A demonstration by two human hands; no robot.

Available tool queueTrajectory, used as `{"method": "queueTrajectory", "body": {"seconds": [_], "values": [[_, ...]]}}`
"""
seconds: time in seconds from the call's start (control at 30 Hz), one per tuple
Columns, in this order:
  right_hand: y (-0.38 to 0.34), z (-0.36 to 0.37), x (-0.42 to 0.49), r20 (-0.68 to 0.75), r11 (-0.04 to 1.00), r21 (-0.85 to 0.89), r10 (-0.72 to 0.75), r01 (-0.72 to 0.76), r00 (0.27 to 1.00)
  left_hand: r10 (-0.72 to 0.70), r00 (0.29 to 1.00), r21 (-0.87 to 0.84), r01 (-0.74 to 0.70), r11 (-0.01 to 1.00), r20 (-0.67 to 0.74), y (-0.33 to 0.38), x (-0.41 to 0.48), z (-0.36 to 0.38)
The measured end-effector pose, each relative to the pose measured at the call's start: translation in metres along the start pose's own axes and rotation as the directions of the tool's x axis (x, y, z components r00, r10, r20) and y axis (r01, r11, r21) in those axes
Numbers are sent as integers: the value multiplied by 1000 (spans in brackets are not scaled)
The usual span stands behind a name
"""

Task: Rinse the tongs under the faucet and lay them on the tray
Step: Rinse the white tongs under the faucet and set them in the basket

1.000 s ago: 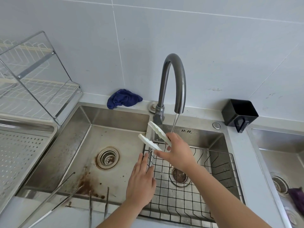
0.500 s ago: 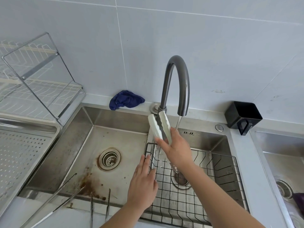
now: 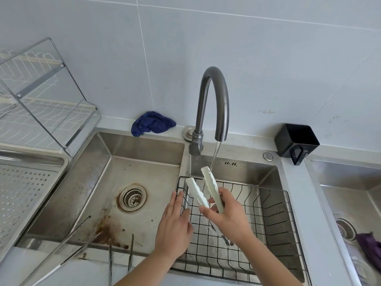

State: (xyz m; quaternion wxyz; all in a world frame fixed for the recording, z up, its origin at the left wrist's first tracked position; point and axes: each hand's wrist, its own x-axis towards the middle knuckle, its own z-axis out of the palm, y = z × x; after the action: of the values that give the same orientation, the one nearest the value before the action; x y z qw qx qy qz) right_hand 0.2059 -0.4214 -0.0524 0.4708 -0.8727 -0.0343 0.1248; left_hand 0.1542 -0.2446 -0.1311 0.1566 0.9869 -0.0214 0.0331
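Fingers of right hand grip white tongs beneath running faucet; left hand flat, empty; steel sink, tiled wall.

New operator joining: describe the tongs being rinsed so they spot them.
Find the grey arched faucet. Under its stream, over the wire basket, the right hand holds the tongs. They are white and scalloped, unlike the metal tongs at the front of the left basin.
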Motion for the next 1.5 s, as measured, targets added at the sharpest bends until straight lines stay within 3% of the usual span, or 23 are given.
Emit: {"method": "queueTrajectory", "body": {"seconds": [0.43, 0.6, 0.83, 1.1, 1.37, 1.5], "values": [[-13, -3, 9, 38, 991, 126, 46, -51, 998, 3, 1000, 13, -3, 1000, -14, 1, -1, 0], [5, -12, 1, -21, 978, -128, 165, -166, 986, 4, 1000, 33, -4, 999, -1, 0, -1, 1], [47, -26, -22, -112, 801, -543, 230, -253, 967, -1, 999, 103, -3, 995, 35, 1, 2, 1], [72, -23, -19, -116, 673, -689, 264, -270, 957, -9, 999, 147, 3, 989, 46, 2, 1, 2], [92, -9, -25, -159, 715, -603, 327, -354, 931, -7, 999, 138, 1, 990, 46, 1, 2, 4], [97, -7, -32, -190, 684, -636, 310, -357, 932, -17, 998, 135, 9, 991, 60, 0, 1, 4]]}}
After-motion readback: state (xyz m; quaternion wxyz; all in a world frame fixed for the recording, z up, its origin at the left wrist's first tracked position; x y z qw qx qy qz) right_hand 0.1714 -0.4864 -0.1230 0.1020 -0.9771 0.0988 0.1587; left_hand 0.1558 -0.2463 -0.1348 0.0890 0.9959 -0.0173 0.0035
